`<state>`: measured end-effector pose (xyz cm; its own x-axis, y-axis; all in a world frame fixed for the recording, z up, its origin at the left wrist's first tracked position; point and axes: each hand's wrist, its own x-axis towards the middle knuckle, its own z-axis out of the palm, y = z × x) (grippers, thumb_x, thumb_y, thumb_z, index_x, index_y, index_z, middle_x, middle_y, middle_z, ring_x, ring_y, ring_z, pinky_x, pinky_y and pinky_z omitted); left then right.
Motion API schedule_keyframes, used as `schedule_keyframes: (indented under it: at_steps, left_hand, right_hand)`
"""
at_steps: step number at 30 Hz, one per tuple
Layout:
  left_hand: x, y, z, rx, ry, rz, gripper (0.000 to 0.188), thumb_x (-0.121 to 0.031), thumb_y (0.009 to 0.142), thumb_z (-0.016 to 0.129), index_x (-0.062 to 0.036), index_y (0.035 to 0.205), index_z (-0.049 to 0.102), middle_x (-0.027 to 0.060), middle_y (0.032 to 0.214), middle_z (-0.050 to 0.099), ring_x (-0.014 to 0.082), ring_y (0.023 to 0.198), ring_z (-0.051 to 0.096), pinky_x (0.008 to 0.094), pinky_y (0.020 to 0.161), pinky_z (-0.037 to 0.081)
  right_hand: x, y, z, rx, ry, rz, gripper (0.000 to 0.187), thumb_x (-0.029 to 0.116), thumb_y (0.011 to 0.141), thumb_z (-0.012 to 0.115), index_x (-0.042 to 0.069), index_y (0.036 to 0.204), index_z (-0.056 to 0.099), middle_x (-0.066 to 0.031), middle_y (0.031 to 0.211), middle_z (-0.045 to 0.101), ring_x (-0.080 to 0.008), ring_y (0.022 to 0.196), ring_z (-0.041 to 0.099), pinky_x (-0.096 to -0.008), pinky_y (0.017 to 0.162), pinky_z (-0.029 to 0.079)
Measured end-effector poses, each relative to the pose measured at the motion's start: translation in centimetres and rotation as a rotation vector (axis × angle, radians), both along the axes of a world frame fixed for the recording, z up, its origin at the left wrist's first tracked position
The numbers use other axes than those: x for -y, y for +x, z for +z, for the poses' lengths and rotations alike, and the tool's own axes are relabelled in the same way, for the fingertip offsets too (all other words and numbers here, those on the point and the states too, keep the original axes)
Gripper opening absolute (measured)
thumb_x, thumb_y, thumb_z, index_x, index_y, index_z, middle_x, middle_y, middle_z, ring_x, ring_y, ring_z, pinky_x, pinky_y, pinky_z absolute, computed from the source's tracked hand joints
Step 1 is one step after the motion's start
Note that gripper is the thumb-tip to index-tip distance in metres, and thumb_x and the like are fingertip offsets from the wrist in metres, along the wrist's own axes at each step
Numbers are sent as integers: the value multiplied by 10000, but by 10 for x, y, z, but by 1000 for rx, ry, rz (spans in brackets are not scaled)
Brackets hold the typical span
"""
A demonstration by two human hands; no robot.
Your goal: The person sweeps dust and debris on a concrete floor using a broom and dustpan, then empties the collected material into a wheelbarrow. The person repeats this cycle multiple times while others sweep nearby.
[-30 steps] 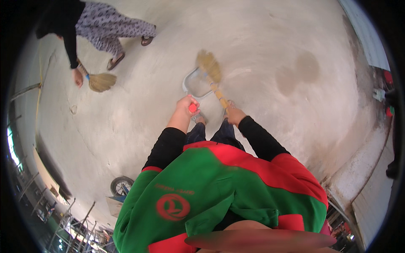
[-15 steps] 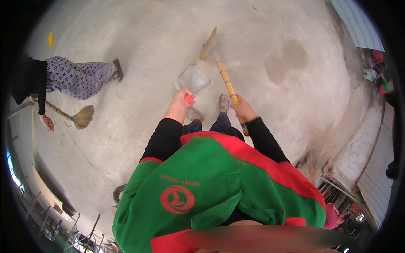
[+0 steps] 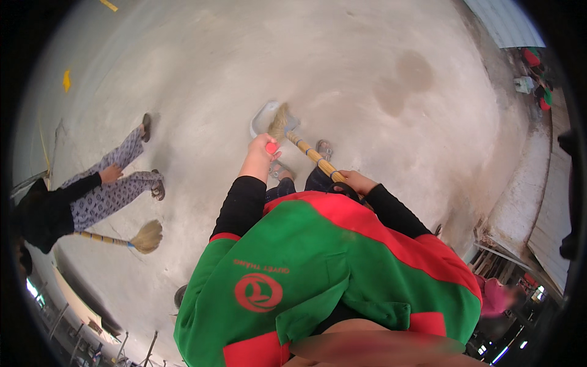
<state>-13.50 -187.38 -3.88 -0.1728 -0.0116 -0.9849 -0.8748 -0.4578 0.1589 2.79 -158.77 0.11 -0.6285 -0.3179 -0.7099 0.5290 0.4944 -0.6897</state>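
Note:
My left hand is closed around the red-ended handle of a dustpan, whose pale pan rests on the floor just beyond my fist. In my right hand is a broom with a yellowish, blue-banded handle, fingers wrapped round it. The broom slants up and left. Its straw head lies over the dustpan and covers part of the pan. My sandalled feet show just below the two tools.
At the left a person in patterned trousers and black sleeves stands by a second broom. Grey concrete floor bears a damp patch at right. A low ledge runs along the right; metal frames stand lower left.
My right hand has swung the broom head down and left, from the floor beyond onto the dustpan. The dustpan has barely moved. The other person has stepped and turned, their broom shifting lower.

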Motion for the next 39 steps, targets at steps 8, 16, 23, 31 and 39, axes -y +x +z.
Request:
schedule_keyframes:
  at_steps: [8, 16, 23, 31, 39]
  left_hand:
    - [75, -40, -9, -117, 142, 78, 612, 67, 643, 521, -208, 1183, 442, 86, 960, 503, 266, 819, 517, 492, 798, 451]
    - [64, 19, 56, -196, 138, 487, 741, 90, 650, 490, -281, 1274, 342, 136, 971, 515, 253, 696, 550, 463, 724, 463]
    - [-48, 11, 131, -211, -63, 768, 766, 106, 664, 449, -286, 1300, 280, 187, 971, 507, 289, 713, 558, 427, 664, 462]
    - [-133, -32, 169, -202, -203, 931, 689, 85, 696, 441, -326, 1235, 322, 290, 1109, 432, 318, 798, 559, 420, 705, 472]
    - [-126, -79, 167, -180, -222, 1014, 619, 91, 687, 451, -322, 1143, 381, 338, 1147, 388, 282, 759, 558, 410, 704, 479]
  right_hand:
    - [-41, -67, 86, 340, -67, -537, 400, 67, 706, 611, 67, 1078, 465, -48, 651, 517, -137, 492, 511, -281, 425, 437]
    - [-121, -206, 41, 327, -206, -659, 182, 75, 730, 576, 69, 854, 443, -41, 570, 494, -142, 451, 503, -281, 391, 423]
    - [-137, -355, -9, 334, -562, -608, 234, 278, 857, 531, 65, 875, 436, -62, 594, 512, -150, 453, 499, -272, 401, 428]
    - [-108, -504, -110, 420, -427, -626, 243, 306, 873, 525, 78, 892, 444, -69, 614, 504, -152, 486, 520, -282, 414, 442]
    - [-219, -441, -85, 504, -297, -559, 282, 298, 844, 574, 18, 852, 536, -78, 598, 527, -178, 456, 519, -314, 400, 421]
